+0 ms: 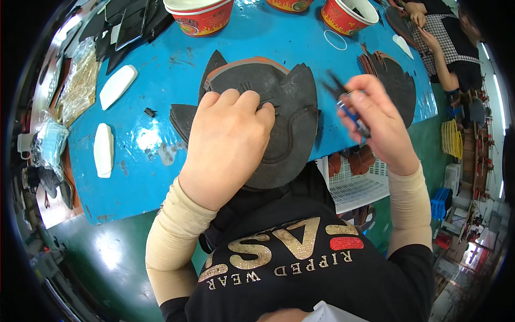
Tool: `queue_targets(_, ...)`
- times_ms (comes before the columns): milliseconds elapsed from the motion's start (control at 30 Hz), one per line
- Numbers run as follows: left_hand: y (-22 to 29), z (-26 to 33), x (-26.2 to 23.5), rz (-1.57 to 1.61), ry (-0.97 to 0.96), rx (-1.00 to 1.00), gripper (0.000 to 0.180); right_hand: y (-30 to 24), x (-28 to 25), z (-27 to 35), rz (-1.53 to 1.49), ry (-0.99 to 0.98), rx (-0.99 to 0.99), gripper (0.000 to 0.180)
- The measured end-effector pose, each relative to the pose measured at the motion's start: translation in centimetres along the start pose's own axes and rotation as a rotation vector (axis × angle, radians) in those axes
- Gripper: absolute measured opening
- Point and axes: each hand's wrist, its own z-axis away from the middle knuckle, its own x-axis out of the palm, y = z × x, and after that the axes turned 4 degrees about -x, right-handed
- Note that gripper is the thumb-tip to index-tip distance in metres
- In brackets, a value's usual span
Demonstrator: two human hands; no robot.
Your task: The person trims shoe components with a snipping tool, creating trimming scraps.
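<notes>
Left hand (228,147) was pressed flat, fingers spread, on a dark grey curved leather shoe-upper piece (287,115) topping a stack at the near edge of the blue worktable (161,80). Right hand (378,121) was closed around a thin blue-handled tool (348,110), tip just off the piece's right edge. My guess: ease up on that palm and the top piece could've slid, throwing off the tool's line.
</notes>
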Motion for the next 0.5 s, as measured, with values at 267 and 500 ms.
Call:
queue_targets(267,0.1,0.3,0.2,0.057,0.041,-0.022,0.028,-2.3,2.8,-1.0,-0.135,-0.443,0.556,0.037)
queue_targets(500,0.1,0.2,0.4,0.085,0.058,-0.026,0.027,-1.9,3.4,-1.4,-0.084,-0.333,0.626,0.038)
